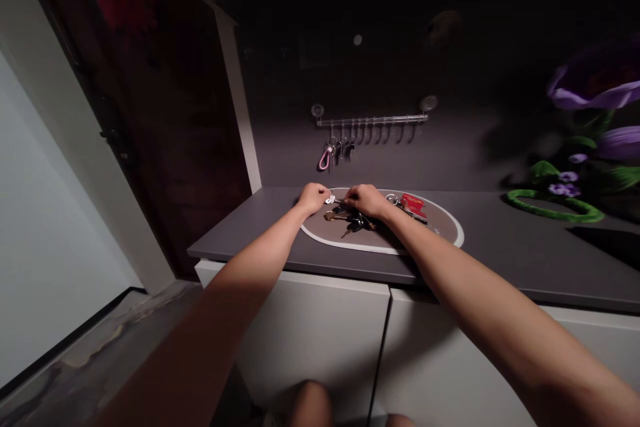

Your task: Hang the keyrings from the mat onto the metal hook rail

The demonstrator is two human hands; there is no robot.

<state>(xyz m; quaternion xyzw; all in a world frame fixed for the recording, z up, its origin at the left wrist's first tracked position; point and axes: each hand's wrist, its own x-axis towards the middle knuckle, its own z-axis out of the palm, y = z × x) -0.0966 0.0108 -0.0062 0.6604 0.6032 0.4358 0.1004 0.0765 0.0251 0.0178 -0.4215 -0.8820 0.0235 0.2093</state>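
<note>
My left hand [313, 199] is closed in a pinch at a small white key charm [330, 199], above the left end of an oval mat. A thin metal key [340, 201] runs from the charm toward my right hand [367, 199], whose fingers are pinched on its other end. Just below the hands lies a loose pile of dark and brass keys [356, 221] on the oval brown mat [320, 230] with a white rim. Beside my right wrist are a metal key ring [392, 199] and a red packet [413, 205]. My right fingertips are partly hidden.
Behind the hands, a clear hook rail [373, 121] is fixed to the dark wall, with a pink-strapped key [325, 158] and further keys on its left hooks. Purple flowers [565, 187] with a green base stand right on the grey counter [493, 247]. White cabinet doors [320, 320] are below.
</note>
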